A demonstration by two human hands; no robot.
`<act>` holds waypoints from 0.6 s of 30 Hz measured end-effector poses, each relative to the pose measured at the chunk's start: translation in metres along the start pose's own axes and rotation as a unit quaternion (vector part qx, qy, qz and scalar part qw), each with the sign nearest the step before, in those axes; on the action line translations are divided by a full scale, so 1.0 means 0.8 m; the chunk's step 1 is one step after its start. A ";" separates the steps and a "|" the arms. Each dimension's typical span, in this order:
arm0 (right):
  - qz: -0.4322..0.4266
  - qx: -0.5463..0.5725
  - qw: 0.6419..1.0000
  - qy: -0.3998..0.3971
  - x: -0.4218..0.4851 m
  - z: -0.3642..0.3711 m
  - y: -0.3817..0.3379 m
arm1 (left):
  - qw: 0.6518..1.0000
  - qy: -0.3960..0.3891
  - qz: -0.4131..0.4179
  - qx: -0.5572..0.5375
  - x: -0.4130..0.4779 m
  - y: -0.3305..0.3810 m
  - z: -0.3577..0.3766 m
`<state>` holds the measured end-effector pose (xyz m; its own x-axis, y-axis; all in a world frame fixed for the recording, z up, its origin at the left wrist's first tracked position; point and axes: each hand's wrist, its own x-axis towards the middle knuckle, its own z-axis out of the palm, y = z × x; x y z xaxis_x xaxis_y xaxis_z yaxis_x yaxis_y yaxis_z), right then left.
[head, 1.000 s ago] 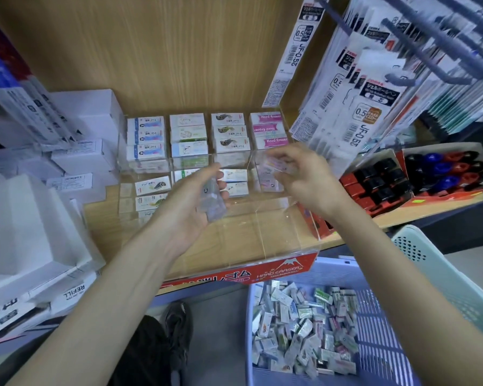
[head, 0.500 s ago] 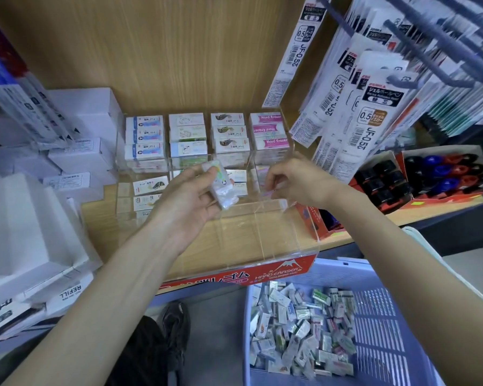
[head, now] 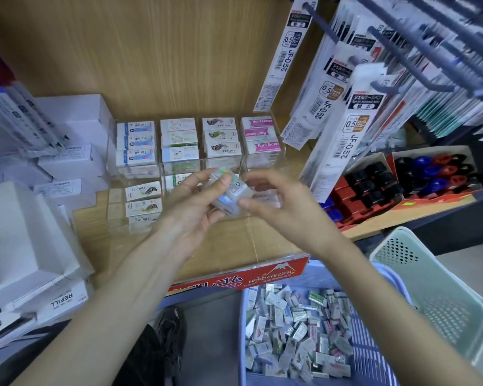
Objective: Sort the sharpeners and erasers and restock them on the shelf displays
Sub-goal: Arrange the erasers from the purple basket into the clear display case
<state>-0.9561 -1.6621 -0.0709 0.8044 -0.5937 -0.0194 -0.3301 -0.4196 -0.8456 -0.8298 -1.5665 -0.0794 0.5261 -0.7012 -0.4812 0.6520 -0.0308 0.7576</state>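
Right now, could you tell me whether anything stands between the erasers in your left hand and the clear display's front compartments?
Nothing visible does. The left hand holds the erasers over the clear display, whose open-topped front lies mostly bare beneath. The right hand is at the stack's end, and the refill packs hang to the right.

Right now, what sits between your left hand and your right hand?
In the head view, a small stack of wrapped erasers: the left hand holds it, and the right hand is at its edge.
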 end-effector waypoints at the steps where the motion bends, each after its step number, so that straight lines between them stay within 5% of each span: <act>1: -0.007 -0.012 1.000 0.018 -0.002 0.009 0.000 | 1.000 -0.005 -0.003 0.006 -0.001 -0.001 0.003; 7: 0.014 0.040 0.996 0.083 0.011 0.013 0.019 | 0.998 -0.056 -0.018 -0.031 -0.002 -0.002 0.011; 13: -0.065 -0.312 0.941 0.118 0.037 -0.025 0.058 | 0.999 0.039 0.006 0.005 0.006 -0.003 0.005; 18: -0.083 -0.339 0.934 0.075 0.059 -0.038 0.065 | 0.999 0.044 0.014 0.014 0.006 -0.001 0.001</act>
<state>-0.9501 -1.7326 -0.0994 0.8107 -0.5502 0.1999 -0.4851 -0.8225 -0.2969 -0.8282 -1.5706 -0.0822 0.5905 -0.6371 -0.4954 0.6218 -0.0322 0.7825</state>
